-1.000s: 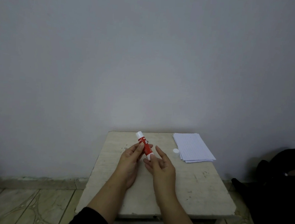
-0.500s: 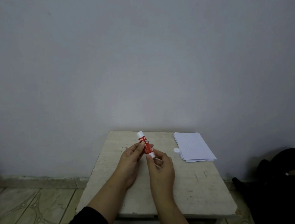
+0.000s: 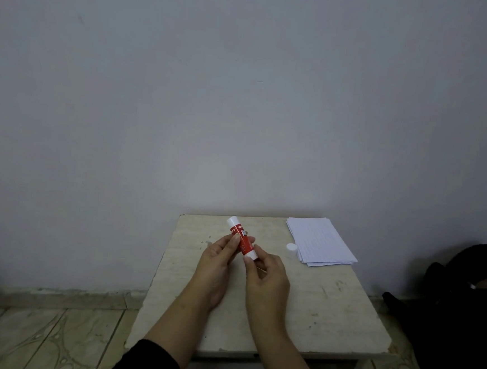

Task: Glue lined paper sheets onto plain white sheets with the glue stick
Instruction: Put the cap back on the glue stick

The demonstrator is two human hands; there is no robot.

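Both hands grasp the glue stick [image 3: 241, 237], left hand [image 3: 218, 265] mid-barrel, right hand [image 3: 267, 275] pinching its base, with cap [image 3: 291, 247] beside paper stack [image 3: 319, 241].

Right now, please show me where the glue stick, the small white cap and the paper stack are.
glue stick [image 3: 242, 239], head view, on its red label.
small white cap [image 3: 291, 247], head view, on its round top.
paper stack [image 3: 319, 241], head view, on the top lined sheet.
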